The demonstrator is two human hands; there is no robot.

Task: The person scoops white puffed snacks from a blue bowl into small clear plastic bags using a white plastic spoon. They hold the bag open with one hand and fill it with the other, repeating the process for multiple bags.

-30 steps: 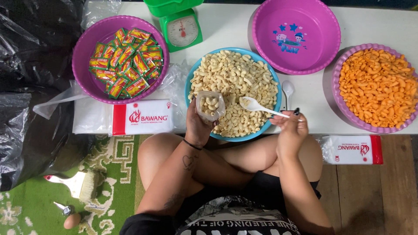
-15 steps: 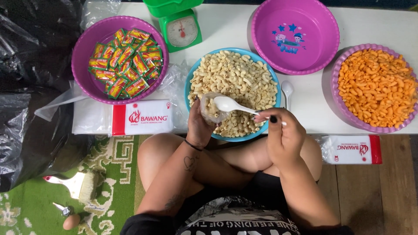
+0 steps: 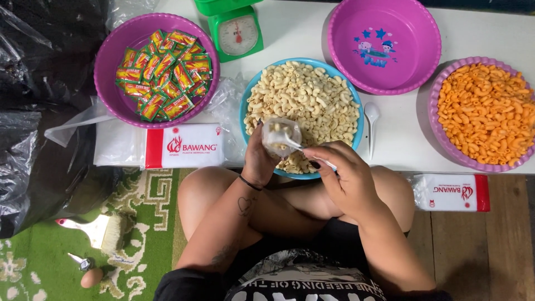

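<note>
My left hand [image 3: 257, 161] holds a small clear plastic bag [image 3: 280, 135] open over the near edge of a blue bowl [image 3: 243, 118] full of pale elbow-shaped crackers [image 3: 305, 99]. My right hand [image 3: 341, 174] grips a white plastic spoon [image 3: 293, 144] whose bowl is tipped into the mouth of the bag. Some pale crackers lie inside the bag. Both hands are close together just in front of my knees.
A purple bowl of seasoning sachets [image 3: 161, 68] stands at left, a green kitchen scale [image 3: 237, 33] behind, an empty purple bowl [image 3: 383, 44] and a basket of orange crackers [image 3: 486, 113] at right. A second white spoon [image 3: 371, 120], packs of plastic bags [image 3: 184, 146] [image 3: 452, 192], a black bag [image 3: 39, 111].
My right hand has carried the loaded spoon leftward from the bowl's right side to the bag and tipped it into the opening. The left hand has kept the bag nearly still.
</note>
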